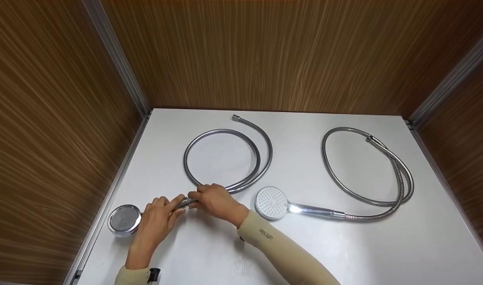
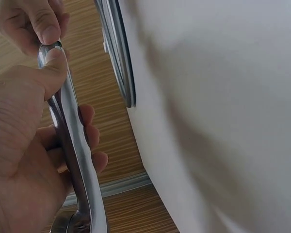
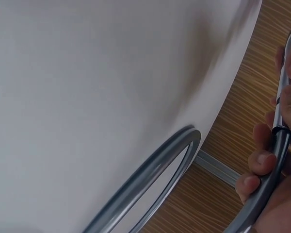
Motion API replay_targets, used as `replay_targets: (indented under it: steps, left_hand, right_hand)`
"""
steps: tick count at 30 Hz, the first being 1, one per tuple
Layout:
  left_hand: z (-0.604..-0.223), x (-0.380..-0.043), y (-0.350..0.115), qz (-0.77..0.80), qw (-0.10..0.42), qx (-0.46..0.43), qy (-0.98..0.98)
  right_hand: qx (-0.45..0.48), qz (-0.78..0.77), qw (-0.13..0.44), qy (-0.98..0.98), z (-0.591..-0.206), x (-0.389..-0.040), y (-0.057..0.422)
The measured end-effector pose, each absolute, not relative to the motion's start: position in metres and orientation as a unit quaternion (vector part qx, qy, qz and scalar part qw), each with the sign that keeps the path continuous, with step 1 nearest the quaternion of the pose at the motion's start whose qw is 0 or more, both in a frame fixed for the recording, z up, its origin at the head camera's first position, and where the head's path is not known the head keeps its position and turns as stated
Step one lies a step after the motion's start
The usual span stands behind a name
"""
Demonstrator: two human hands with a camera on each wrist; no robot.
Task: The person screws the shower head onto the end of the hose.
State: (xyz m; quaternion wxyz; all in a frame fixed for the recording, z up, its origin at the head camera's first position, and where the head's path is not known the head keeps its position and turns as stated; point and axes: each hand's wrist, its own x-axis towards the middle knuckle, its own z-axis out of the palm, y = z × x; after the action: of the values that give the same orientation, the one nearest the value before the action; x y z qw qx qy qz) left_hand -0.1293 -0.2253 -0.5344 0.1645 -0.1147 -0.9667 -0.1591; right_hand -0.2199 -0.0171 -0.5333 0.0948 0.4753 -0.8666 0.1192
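My left hand (image 1: 157, 219) grips the chrome handle (image 2: 77, 141) of a shower head (image 1: 124, 220), whose round face sticks out to the left of that hand. Its thumb lies along the handle near the end. My right hand (image 1: 217, 201) holds the end of a smooth grey shower hose (image 1: 221, 130) by its chrome connector (image 3: 277, 116), right at the handle's end. In the right wrist view the hose (image 3: 262, 199) runs down through the curled fingers. The rest of this hose lies coiled on the white table (image 1: 296, 154), its other end fitting (image 1: 236, 117) toward the back.
Right of my hands lies a second shower head (image 1: 272, 202) with a white nozzle face, joined to a ribbed metal hose (image 1: 358, 217) looped on the right side of the table. Wood-grain panels (image 1: 241, 55) with metal edge strips (image 1: 118, 59) enclose the back and sides.
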Motion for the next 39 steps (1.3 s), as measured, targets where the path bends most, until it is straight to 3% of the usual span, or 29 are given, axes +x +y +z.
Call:
replay_targets:
  steps: [8, 16, 24, 39]
  left_hand:
    - [-0.5362, -0.1305, -0.2227, -0.153, 0.183, -0.12, -0.964]
    - [-0.5366, -0.1308, -0.2239, -0.157, 0.196, -0.122, -0.96]
    - [-0.5359, -0.1299, -0.2228, -0.155, 0.18, -0.12, -0.964]
    - [-0.5384, -0.1311, -0.2209, -0.148, 0.201, -0.123, -0.96]
  right_hand:
    - [0.473, 0.129, 0.085, -0.868, -0.5318, -0.2198, -0.0158]
    - [0.479, 0.161, 0.035, -0.862, -0.5286, -0.2203, -0.0143]
    - [0.49, 0.14, 0.046, -0.859, -0.5286, -0.2209, -0.0126]
    - [0.479, 0.158, 0.034, -0.863, -0.5329, -0.2211, -0.0117]
